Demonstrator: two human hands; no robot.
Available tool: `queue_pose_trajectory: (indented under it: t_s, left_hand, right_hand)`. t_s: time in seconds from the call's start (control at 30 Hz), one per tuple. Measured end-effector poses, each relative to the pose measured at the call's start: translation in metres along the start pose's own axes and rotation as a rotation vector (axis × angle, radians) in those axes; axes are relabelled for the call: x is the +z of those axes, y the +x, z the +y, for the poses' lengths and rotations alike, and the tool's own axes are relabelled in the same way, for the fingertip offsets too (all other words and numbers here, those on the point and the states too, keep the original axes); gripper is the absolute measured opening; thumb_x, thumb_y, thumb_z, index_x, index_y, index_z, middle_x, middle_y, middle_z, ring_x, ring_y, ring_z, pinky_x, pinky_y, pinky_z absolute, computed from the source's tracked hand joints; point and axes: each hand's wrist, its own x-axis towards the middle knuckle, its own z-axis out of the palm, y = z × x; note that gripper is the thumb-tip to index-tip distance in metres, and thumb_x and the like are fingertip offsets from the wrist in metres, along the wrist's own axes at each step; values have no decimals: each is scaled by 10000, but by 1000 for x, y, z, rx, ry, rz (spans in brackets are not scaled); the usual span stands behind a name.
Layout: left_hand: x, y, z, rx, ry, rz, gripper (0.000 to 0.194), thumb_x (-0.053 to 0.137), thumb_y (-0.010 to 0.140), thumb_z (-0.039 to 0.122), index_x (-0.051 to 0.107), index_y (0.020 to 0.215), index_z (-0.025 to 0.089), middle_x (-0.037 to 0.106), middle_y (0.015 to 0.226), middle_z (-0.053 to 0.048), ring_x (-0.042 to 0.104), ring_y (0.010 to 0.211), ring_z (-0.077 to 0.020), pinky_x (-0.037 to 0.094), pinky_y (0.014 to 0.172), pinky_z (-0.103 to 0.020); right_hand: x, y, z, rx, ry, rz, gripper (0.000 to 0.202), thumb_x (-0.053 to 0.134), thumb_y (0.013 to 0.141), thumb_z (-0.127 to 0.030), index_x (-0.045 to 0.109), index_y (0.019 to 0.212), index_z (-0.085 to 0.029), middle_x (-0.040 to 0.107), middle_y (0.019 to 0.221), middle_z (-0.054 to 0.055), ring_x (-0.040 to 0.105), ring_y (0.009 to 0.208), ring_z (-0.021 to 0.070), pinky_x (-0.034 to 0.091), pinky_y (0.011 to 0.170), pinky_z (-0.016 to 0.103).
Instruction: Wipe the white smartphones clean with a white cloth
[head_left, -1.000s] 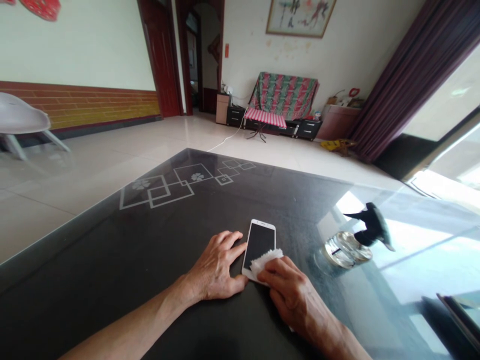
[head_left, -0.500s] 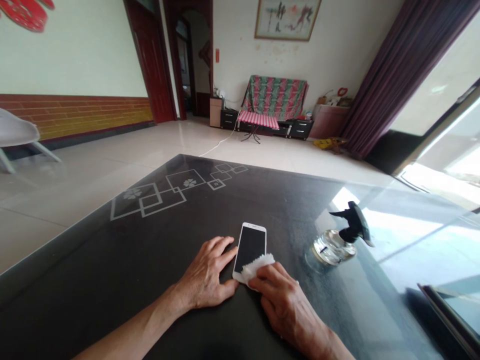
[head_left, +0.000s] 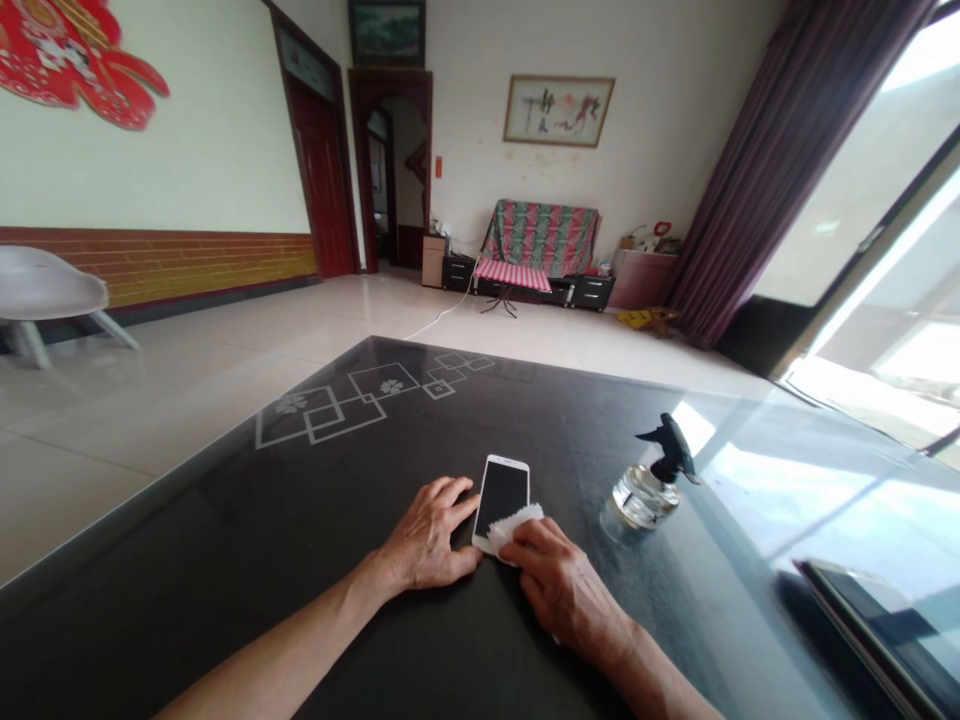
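A white smartphone (head_left: 501, 492) with a dark screen lies face up on the dark glossy table (head_left: 360, 480). My left hand (head_left: 431, 535) rests on the tabletop at the phone's left side, its fingers spread. Its index fingertip and thumb tip touch the phone's left edge and lower corner. Bunched in the fingers of my right hand (head_left: 562, 580) is a white tissue (head_left: 516, 522), pressed on the lower right part of the screen. The tissue and hand hide that corner of the phone.
A clear spray bottle (head_left: 646, 495) with a black trigger head stands on the table to the right of my right hand. Nearer the right edge lies a dark, flat, shiny object (head_left: 877, 620). A white chair (head_left: 49, 285) is on the floor at left.
The camera view has tilted up a little, showing more of the wall. My right hand stays with the tissue on the phone's lower part, and my left hand keeps touching its edge.
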Motion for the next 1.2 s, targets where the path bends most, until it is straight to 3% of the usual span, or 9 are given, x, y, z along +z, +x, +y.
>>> queue_pose_trajectory:
  t_s: [0.27, 0.43, 1.2]
  left_hand:
    - [4, 1, -3, 14, -52, 41, 591, 671, 686, 398, 586, 1238, 208, 480, 1365, -98, 414, 1242, -315, 343, 1065, -442]
    - [6, 3, -4, 7, -64, 71, 581, 670, 679, 413, 599, 1223, 221, 489, 1354, -92, 424, 1229, -316, 350, 1055, -444]
    - [2, 2, -1, -64, -109, 6, 623, 681, 645, 389, 584, 1239, 228, 438, 1418, -109, 356, 1297, -349, 311, 1084, -480]
  right_hand:
    - [7, 9, 11, 40, -21, 40, 356, 457, 838, -50, 660, 1044, -257, 570, 978, 45, 492, 910, 187, 457, 816, 303]
    - [11, 23, 18, 115, -69, 97, 397, 451, 785, -18, 685, 1010, -247, 580, 965, 49, 498, 905, 193, 457, 832, 306]
    - [16, 97, 65, 138, -214, 92, 377, 438, 820, -43, 712, 1011, -216, 614, 951, 48, 550, 878, 164, 392, 906, 291]
